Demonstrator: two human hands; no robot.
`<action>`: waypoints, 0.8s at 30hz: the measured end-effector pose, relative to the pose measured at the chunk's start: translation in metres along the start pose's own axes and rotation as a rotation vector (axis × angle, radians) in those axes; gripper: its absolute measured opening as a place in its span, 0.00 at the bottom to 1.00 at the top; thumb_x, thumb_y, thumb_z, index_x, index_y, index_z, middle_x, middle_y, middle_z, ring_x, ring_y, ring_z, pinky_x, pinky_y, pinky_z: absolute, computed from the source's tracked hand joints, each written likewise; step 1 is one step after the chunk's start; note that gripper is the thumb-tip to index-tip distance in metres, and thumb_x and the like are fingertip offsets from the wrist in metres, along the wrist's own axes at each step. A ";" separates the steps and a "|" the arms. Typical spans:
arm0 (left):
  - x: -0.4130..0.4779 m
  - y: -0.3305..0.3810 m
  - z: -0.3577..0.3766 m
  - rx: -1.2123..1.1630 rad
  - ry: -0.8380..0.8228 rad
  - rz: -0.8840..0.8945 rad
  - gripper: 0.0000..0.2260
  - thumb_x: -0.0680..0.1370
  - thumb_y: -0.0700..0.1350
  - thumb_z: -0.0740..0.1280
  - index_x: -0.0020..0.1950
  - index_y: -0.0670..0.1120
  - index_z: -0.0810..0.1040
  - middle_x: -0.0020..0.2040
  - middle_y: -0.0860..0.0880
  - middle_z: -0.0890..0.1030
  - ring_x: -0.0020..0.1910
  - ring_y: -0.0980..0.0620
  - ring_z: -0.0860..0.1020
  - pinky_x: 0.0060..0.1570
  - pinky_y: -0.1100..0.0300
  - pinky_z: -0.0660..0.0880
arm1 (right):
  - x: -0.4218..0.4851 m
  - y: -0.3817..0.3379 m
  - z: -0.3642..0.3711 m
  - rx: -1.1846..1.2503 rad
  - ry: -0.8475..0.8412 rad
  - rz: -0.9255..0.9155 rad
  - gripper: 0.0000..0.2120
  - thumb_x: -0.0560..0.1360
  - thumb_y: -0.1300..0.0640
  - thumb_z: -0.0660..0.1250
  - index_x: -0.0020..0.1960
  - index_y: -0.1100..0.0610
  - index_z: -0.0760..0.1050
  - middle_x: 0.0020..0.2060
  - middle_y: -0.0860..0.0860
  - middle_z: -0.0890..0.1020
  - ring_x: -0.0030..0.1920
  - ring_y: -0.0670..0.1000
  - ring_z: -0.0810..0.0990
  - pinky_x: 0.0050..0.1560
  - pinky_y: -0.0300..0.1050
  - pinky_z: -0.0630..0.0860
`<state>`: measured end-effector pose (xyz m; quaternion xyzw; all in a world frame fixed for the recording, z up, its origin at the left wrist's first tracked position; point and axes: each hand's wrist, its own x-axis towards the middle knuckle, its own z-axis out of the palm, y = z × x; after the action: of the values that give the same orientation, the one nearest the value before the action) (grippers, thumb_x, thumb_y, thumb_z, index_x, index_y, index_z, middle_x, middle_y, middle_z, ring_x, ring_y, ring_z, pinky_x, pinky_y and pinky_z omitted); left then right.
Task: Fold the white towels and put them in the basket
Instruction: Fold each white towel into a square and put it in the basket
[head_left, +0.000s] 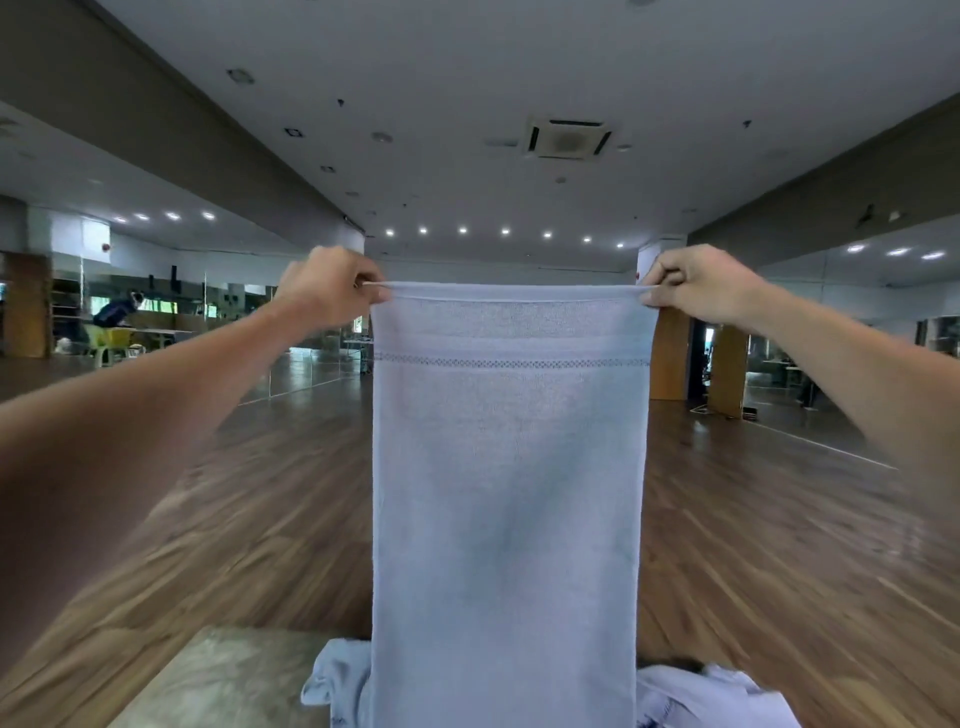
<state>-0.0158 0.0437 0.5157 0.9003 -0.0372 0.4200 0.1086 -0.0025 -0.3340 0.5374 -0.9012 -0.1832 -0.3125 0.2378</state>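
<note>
Big mirrored hall, wood floor (753, 545), recessed ceiling lights, a worktop (218, 675) at the bottom edge. Left hand (327, 291) pinches the top left corner of a white towel (509, 493) between thumb and curled fingers; right hand (696, 283) pinches the top right corner the same way. Arms out, top hem pulled taut and level, towel hanging flat and full length, woven band near the top. Its lower end drops out of view in front of a heap of crumpled towels (337, 675) on the worktop. No basket in view. Step looks like opening the towel out before the first fold. Next move likely calls for bringing the hands together, corner to corner, to halve it, or laying it flat on the worktop first.
</note>
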 end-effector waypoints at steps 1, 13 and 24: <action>0.000 0.001 -0.005 -0.003 0.011 0.000 0.08 0.77 0.52 0.67 0.53 0.52 0.82 0.47 0.51 0.82 0.48 0.48 0.78 0.54 0.49 0.76 | -0.002 -0.003 -0.003 -0.005 0.010 -0.010 0.01 0.76 0.59 0.67 0.45 0.55 0.76 0.45 0.53 0.81 0.46 0.58 0.80 0.41 0.42 0.77; -0.013 -0.002 -0.071 -0.520 -0.732 -0.117 0.17 0.63 0.52 0.78 0.45 0.44 0.82 0.45 0.48 0.84 0.48 0.50 0.79 0.54 0.57 0.71 | -0.013 -0.005 -0.049 0.202 -0.462 0.135 0.03 0.68 0.59 0.74 0.40 0.55 0.81 0.46 0.56 0.83 0.51 0.57 0.79 0.59 0.55 0.74; -0.013 -0.021 -0.053 -0.618 -0.837 -0.213 0.28 0.58 0.51 0.82 0.53 0.40 0.81 0.57 0.40 0.81 0.61 0.43 0.77 0.67 0.49 0.69 | -0.013 0.004 -0.036 0.424 -0.544 0.201 0.07 0.68 0.62 0.71 0.44 0.60 0.76 0.48 0.60 0.82 0.47 0.55 0.81 0.43 0.43 0.81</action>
<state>-0.0607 0.0763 0.5356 0.9157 -0.1075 -0.0192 0.3868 -0.0276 -0.3596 0.5527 -0.8957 -0.2111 0.0087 0.3913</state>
